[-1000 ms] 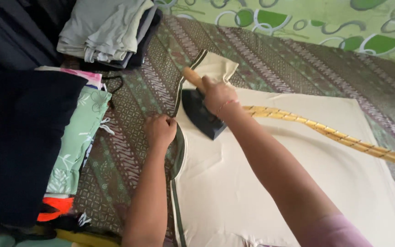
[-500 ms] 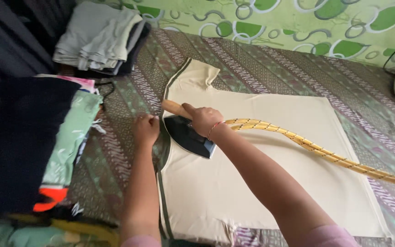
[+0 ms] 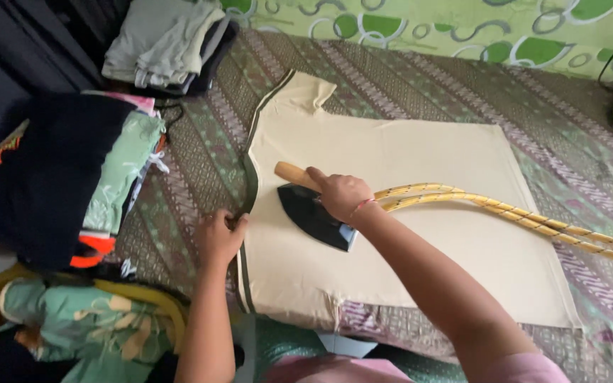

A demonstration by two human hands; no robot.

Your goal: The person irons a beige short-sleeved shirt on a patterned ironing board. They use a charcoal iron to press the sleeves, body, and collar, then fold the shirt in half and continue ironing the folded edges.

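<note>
On the bed, my right hand [image 3: 340,195] gripped the iron [image 3: 317,213] mid-press; left fingers [image 3: 232,225] pinched the shirt [image 3: 420,234] hem, next needing a taut pull.

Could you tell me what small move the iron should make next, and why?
Probably glide the iron toward the dark-trimmed edge, since the right hand grips its wooden handle and the left hand pinches that edge taut beside it.

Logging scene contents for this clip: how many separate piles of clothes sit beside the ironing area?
2. A folded grey-and-dark stack lies at the top left, and a mixed pile topped by a black garment sits left of the cream shirt. More may lie off-frame.
</note>
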